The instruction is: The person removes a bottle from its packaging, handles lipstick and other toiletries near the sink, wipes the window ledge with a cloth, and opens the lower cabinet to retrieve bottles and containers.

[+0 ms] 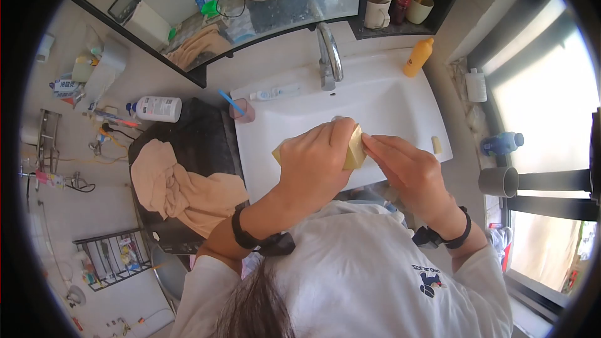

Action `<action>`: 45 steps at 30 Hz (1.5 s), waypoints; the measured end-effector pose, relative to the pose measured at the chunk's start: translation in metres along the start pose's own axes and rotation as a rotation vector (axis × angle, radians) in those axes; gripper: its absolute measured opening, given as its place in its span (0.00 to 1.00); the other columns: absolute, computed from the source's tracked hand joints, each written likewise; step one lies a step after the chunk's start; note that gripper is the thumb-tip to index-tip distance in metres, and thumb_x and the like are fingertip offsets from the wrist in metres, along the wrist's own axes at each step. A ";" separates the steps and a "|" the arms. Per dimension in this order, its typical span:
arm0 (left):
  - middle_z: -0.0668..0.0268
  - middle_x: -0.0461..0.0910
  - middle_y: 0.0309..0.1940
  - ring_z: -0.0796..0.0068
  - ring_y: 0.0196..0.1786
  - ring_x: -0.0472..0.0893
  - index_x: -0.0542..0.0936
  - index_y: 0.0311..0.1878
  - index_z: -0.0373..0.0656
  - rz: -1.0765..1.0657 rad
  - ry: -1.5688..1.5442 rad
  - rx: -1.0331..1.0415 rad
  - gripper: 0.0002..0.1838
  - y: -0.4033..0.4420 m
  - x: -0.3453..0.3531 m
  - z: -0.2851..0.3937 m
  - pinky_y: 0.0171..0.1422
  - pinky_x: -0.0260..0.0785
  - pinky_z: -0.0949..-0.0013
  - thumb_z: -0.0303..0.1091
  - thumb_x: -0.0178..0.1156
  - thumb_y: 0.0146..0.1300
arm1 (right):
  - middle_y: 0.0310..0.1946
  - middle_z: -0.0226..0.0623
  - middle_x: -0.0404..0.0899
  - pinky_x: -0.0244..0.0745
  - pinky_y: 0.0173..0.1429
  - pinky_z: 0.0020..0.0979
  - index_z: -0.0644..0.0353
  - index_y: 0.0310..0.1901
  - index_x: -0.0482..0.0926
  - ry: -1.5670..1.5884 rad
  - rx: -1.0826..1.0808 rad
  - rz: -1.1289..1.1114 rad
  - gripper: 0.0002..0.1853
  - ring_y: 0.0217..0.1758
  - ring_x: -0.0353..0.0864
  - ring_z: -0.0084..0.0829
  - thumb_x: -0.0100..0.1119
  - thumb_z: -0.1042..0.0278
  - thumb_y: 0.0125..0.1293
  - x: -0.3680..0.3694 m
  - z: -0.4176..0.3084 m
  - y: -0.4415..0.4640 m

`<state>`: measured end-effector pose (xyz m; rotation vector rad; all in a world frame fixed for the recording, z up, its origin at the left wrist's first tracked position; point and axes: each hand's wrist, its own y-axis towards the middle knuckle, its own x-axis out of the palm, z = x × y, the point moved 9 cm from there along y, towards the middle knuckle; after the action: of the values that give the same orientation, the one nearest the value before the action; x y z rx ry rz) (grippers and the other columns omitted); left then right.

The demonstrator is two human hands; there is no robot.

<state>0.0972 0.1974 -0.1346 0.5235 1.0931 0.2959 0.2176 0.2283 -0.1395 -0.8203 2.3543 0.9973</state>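
Note:
My left hand (316,159) is wrapped round a small gold box (355,150), held above the front of the white sink (275,156). The box's right end shows past my fingers, and a corner of it sticks out on the left. At that right end my right hand (404,166) pinches the edge with thumb and fingertips. Most of the box is hidden behind my left hand. On the sink's right rim lies a small pale yellow piece (436,144), apart from my right hand.
A chrome faucet (328,56) stands behind the basin. A yellow bottle (419,57) is at the back right corner; a pink cup (241,111) with a blue stick is on the left rim. A beige towel (181,188) and a white pump bottle (159,109) are further left.

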 end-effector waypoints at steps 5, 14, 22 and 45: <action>0.61 0.84 0.29 0.61 0.30 0.85 0.78 0.47 0.45 -0.019 -0.038 -0.030 0.21 -0.002 0.006 0.006 0.30 0.73 0.64 0.30 0.73 0.49 | 0.42 0.41 0.84 0.83 0.36 0.31 0.67 0.49 0.81 -0.187 -0.026 0.122 0.14 0.34 0.86 0.39 0.66 0.81 0.61 -0.005 -0.004 0.002; 0.61 0.83 0.40 0.60 0.44 0.85 0.74 0.48 0.40 0.060 0.055 0.047 0.21 0.000 -0.002 0.005 0.44 0.78 0.62 0.25 0.68 0.50 | 0.40 0.36 0.80 0.77 0.46 0.28 0.65 0.45 0.83 0.149 0.205 0.126 0.12 0.41 0.80 0.30 0.72 0.77 0.60 -0.016 0.009 0.006; 0.59 0.83 0.45 0.58 0.47 0.85 0.76 0.49 0.37 0.164 0.096 0.162 0.19 -0.002 -0.003 0.016 0.54 0.79 0.61 0.25 0.65 0.53 | 0.39 0.31 0.78 0.72 0.47 0.26 0.64 0.40 0.82 0.505 0.425 0.102 0.08 0.39 0.74 0.22 0.71 0.72 0.63 0.009 0.041 -0.008; 0.61 0.85 0.40 0.60 0.42 0.86 0.79 0.49 0.44 0.028 -0.228 0.132 0.24 -0.006 0.025 0.006 0.46 0.78 0.65 0.25 0.73 0.46 | 0.40 0.32 0.73 0.61 0.51 0.31 0.59 0.45 0.74 0.212 0.344 0.099 0.07 0.38 0.70 0.28 0.60 0.78 0.69 0.006 0.008 -0.031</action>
<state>0.1137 0.2028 -0.1542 0.6734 0.8877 0.1839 0.2360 0.2148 -0.1634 -0.7086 2.6671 0.5358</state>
